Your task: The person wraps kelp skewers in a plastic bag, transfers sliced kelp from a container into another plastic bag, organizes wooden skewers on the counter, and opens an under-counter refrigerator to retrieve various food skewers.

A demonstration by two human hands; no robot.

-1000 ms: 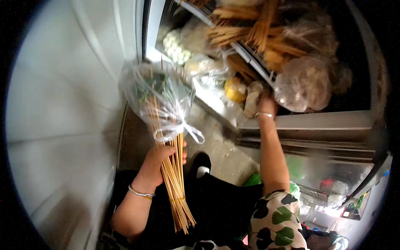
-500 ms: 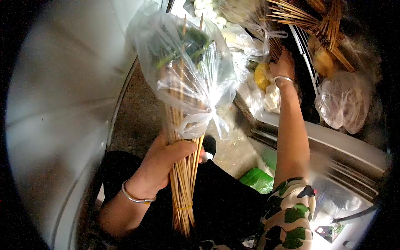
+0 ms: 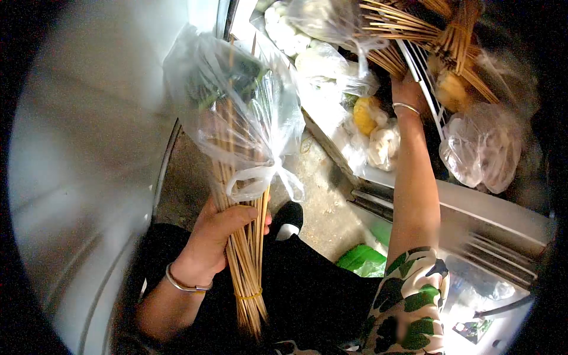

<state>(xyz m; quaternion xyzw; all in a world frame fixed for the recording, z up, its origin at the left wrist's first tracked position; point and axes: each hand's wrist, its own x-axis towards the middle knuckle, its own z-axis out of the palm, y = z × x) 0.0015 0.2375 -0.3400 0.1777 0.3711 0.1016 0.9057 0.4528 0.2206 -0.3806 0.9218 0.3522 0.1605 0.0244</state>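
My left hand (image 3: 222, 231) is closed around a bundle of thin wooden skewers (image 3: 245, 254), with a yellow rubber band near their lower ends. A clear plastic bag (image 3: 242, 136), knotted round the upper part, covers dark green food on the skewers. At the upper right, my right hand (image 3: 408, 92) reaches into the white compartment. It grips the stick ends of another bundle of skewers (image 3: 386, 59), whose bagged tops point up and left; its fingertips are hidden. Just left of that wrist lie a yellow item (image 3: 365, 115) and a pale bagged item (image 3: 384, 145).
Beyond a white wire divider (image 3: 421, 80) are more skewer bundles (image 3: 458, 44) and a clear bag (image 3: 482, 148). White round food (image 3: 285, 29) lies at the back. A pale door panel (image 3: 89, 165) stands at left. A green bag (image 3: 361, 260) lies on the floor.
My left hand and its bagged skewers have shifted left and slightly down in view. My right hand is slightly farther right, and the skewers at it now lie more sideways.
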